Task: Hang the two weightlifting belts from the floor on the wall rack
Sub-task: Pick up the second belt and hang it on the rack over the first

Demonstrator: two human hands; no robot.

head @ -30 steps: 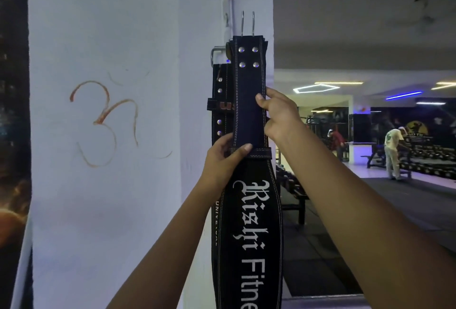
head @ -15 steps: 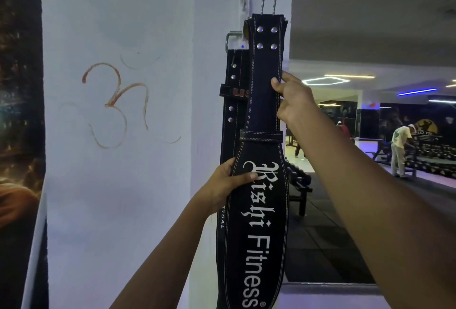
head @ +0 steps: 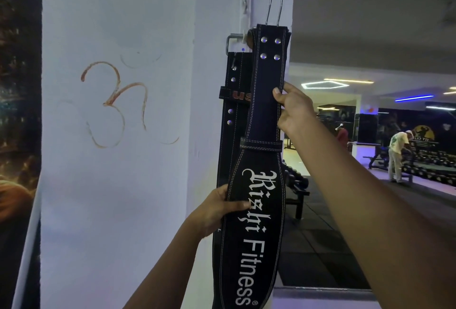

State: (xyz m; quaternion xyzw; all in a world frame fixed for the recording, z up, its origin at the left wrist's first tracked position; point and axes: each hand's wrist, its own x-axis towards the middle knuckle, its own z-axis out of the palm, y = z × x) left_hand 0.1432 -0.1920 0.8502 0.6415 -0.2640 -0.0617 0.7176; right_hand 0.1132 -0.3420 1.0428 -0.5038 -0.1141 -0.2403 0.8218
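Observation:
A black weightlifting belt [head: 256, 212] with white lettering hangs upright against the corner of a white pillar. Its buckle prongs [head: 274, 12] stick up above its top end. My left hand [head: 217, 210] grips the belt's wide part on its left edge. My right hand [head: 291, 108] pinches the narrow strap on its right edge, higher up. Behind it a second black belt [head: 230, 116] hangs from a metal hook [head: 233, 39] of the wall rack. Whether the front belt rests on the hook is hidden.
The white pillar [head: 118, 185] with an orange drawn symbol fills the left. A dark poster [head: 17, 136] lies at the far left. To the right is a gym floor with a dumbbell rack [head: 294, 180], benches and a person [head: 397, 153] in the distance.
My left hand has slid down from the strap loop to the belt's wide lettered part. The belt's top end now sits higher, by the hook. My right hand keeps its hold on the strap.

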